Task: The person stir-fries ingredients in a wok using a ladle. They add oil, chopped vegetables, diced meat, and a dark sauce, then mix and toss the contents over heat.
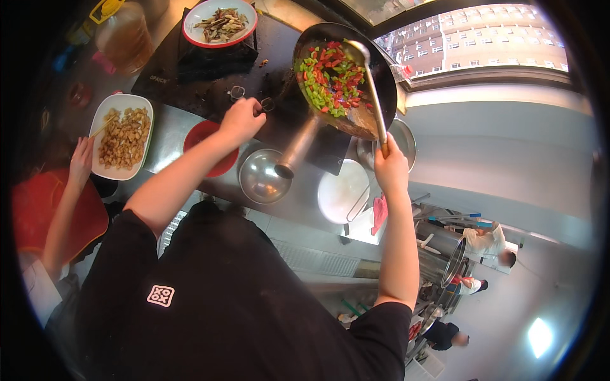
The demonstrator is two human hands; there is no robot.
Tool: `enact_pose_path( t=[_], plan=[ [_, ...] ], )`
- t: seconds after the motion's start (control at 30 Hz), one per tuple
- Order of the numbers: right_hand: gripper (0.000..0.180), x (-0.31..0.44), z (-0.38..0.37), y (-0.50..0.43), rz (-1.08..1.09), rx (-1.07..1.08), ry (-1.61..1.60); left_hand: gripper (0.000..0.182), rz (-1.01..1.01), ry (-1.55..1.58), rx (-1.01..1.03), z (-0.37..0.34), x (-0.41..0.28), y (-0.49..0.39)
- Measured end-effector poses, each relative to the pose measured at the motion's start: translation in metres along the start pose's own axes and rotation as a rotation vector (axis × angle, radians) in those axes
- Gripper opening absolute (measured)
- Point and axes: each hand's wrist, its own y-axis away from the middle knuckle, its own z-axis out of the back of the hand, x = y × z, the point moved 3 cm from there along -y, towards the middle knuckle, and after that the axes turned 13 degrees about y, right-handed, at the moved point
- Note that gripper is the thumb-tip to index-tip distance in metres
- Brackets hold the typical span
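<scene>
My right hand (391, 166) grips the handle of a metal ladle (375, 90). The bowl of the ladle rests inside a wok (350, 125) among chopped red and green peppers (333, 78). The wok's hollow metal handle (302, 143) points back towards me, with no hand on it. At the front of the black cooktop (200, 90), my left hand (243, 119) has its fingers bent beside a control knob (268, 105); whether they grip it is unclear. A second knob (237, 93) lies just beyond that hand.
A red-rimmed plate of sliced food (219, 24) stands on the far burner. At left, another person's hand (82, 159) holds chopsticks over a white tray (148, 135) of browned pieces. A red bowl (224, 166), a steel bowl (265, 178) and a white bowl (342, 193) line the counter.
</scene>
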Motion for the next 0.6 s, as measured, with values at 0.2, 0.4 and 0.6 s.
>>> enact_pose_path(
  t=[0.2, 0.4, 0.6],
  plan=[
    [0.049, 0.006, 0.071, 0.062, -0.094, 0.135, 0.332, 0.037, -0.199, -0.375, 0.144, -0.023, 0.032, -0.047],
    [0.049, 0.015, 0.116, 0.103, -0.147, 0.189, 0.323, 0.021, -0.252, -0.550, 0.276, -0.037, 0.039, -0.068],
    [0.049, 0.014, 0.065, 0.087, -0.190, 0.143, 0.194, 0.034, -0.280, -0.574, 0.368, -0.032, 0.044, -0.072]
  ],
)
